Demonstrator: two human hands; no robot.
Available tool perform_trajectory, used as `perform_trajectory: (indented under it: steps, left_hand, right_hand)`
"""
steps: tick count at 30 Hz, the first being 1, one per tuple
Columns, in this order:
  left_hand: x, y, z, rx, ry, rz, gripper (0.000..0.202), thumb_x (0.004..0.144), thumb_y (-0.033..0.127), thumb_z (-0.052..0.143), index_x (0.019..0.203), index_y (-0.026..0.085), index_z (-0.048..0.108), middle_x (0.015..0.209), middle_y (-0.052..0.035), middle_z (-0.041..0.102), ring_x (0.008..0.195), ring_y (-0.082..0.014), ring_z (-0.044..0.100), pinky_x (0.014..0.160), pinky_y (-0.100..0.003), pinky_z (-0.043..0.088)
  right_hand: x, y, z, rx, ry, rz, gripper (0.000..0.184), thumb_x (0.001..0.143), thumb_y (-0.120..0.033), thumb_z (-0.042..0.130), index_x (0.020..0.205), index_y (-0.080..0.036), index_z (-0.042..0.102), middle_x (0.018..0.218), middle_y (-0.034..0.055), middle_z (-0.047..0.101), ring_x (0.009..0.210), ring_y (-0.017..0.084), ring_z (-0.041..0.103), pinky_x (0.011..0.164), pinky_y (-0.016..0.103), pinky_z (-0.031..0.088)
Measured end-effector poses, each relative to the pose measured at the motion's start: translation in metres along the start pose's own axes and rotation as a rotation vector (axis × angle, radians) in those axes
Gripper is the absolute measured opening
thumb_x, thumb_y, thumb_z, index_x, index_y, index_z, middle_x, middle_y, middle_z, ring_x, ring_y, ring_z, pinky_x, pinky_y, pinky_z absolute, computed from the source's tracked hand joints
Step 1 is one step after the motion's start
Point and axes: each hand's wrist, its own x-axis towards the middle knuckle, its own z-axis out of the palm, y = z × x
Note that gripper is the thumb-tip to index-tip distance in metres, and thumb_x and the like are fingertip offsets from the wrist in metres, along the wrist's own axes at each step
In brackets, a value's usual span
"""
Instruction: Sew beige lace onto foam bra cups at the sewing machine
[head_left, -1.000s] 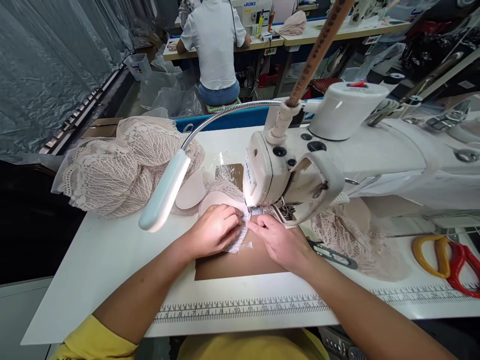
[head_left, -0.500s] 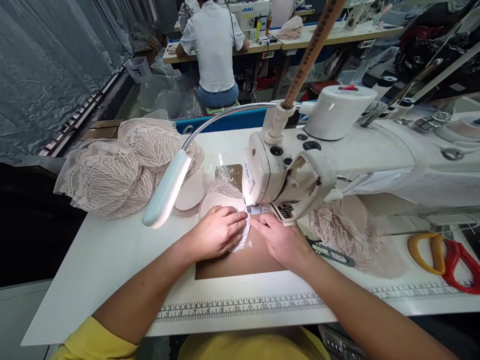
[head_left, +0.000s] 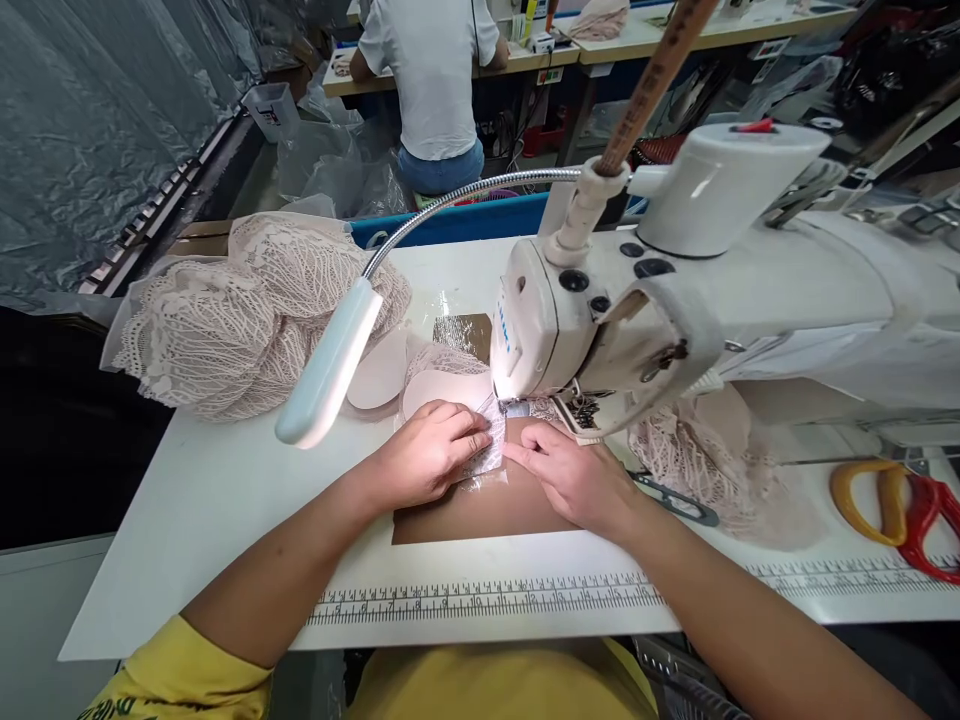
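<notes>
Forearms (head_left: 277,555) converge before the sewing machine (head_left: 529,320); left hand (head_left: 431,450), fingers together, presses lace (head_left: 494,456); right hand (head_left: 581,475) half-curled, one digit outstretched; any pinch unclear.

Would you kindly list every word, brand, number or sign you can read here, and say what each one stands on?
"6", "7", "8", "9": on the ruler strip along the table's near edge; its other digits are less clear.
Blue letters on the sewing machine: too slanted to read surely.
Print on the brown tube: too small.
Dark lettering on the yellow left sleeve: cut off, unreadable.
Label on the far table's edge: too small.
</notes>
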Motion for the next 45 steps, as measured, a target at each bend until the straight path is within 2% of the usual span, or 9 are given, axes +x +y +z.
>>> perform_trajectory:
  steps: [4, 9, 16, 27, 32, 35, 40, 45]
  left_hand:
    - [0.0, 0.001, 0.0, 0.037, -0.021, 0.02, 0.03, 0.091, 0.019, 0.049, 0.119, 0.016, 0.058, 0.108, -0.0121, 0.06, 0.095, -0.0223, 0.052, 0.089, -0.037, 0.043]
    - [0.0, 0.001, 0.002, 0.109, -0.032, 0.06, 0.03, 0.093, 0.017, 0.045, 0.12, 0.019, 0.058, 0.096, -0.0088, 0.059, 0.085, -0.0196, 0.049, 0.087, -0.036, 0.04]
    - [-0.005, 0.0, 0.003, 0.144, -0.059, 0.115, 0.032, 0.094, 0.015, 0.041, 0.121, 0.023, 0.057, 0.099, -0.0082, 0.058, 0.085, -0.0192, 0.047, 0.09, -0.037, 0.038]
    - [-0.004, 0.002, -0.002, 0.182, -0.1, 0.148, 0.036, 0.098, 0.018, 0.034, 0.125, 0.021, 0.057, 0.095, -0.0092, 0.059, 0.082, -0.0199, 0.046, 0.084, -0.039, 0.039]
    - [-0.005, 0.002, 0.0, 0.177, -0.099, 0.15, 0.036, 0.098, 0.018, 0.034, 0.126, 0.021, 0.056, 0.096, -0.0098, 0.06, 0.084, -0.0201, 0.047, 0.086, -0.039, 0.039]
    - [-0.005, 0.003, 0.0, 0.143, -0.089, 0.13, 0.034, 0.098, 0.019, 0.036, 0.125, 0.022, 0.057, 0.104, -0.0098, 0.061, 0.089, -0.0206, 0.049, 0.088, -0.039, 0.039]
    - [0.0, 0.008, 0.002, 0.109, -0.062, 0.019, 0.033, 0.097, 0.019, 0.038, 0.126, 0.017, 0.055, 0.135, -0.0078, 0.051, 0.106, -0.0218, 0.048, 0.093, -0.037, 0.039]
    - [0.009, 0.012, 0.009, 0.179, -0.045, -0.064, 0.035, 0.097, 0.02, 0.038, 0.128, 0.014, 0.053, 0.137, -0.0075, 0.051, 0.107, -0.023, 0.049, 0.089, -0.038, 0.041]
  right_hand:
    - [-0.003, 0.001, 0.002, 0.051, 0.02, -0.111, 0.046, 0.079, -0.003, 0.046, 0.117, -0.024, 0.061, 0.084, 0.0026, 0.057, 0.077, 0.016, 0.044, 0.06, 0.026, 0.028]
    - [-0.004, 0.001, 0.007, 0.072, 0.046, -0.139, 0.043, 0.08, -0.002, 0.044, 0.113, -0.022, 0.061, 0.082, 0.0024, 0.056, 0.073, 0.015, 0.042, 0.062, 0.026, 0.028]
    - [-0.006, 0.001, 0.006, 0.085, 0.065, -0.158, 0.037, 0.082, -0.004, 0.044, 0.109, -0.021, 0.062, 0.085, 0.0027, 0.057, 0.074, 0.015, 0.043, 0.065, 0.027, 0.029]
    - [-0.007, 0.002, 0.002, 0.131, 0.039, -0.138, 0.035, 0.081, -0.005, 0.045, 0.105, -0.021, 0.064, 0.085, 0.0027, 0.058, 0.073, 0.015, 0.045, 0.067, 0.028, 0.032]
    - [-0.007, 0.002, 0.004, 0.164, 0.082, -0.131, 0.038, 0.082, -0.006, 0.043, 0.112, -0.02, 0.062, 0.085, 0.0032, 0.059, 0.073, 0.015, 0.047, 0.067, 0.028, 0.033]
    - [-0.006, -0.001, 0.004, 0.116, 0.056, -0.13, 0.039, 0.082, -0.005, 0.043, 0.113, -0.02, 0.061, 0.086, 0.0032, 0.059, 0.073, 0.016, 0.046, 0.067, 0.028, 0.032]
    - [-0.006, -0.006, 0.002, 0.05, 0.02, -0.126, 0.034, 0.081, -0.005, 0.045, 0.106, -0.018, 0.064, 0.082, 0.0033, 0.059, 0.072, 0.016, 0.043, 0.066, 0.029, 0.03]
    - [-0.005, -0.007, -0.001, 0.041, 0.027, -0.109, 0.03, 0.08, -0.004, 0.045, 0.098, -0.018, 0.065, 0.082, 0.004, 0.058, 0.074, 0.017, 0.043, 0.066, 0.028, 0.03]
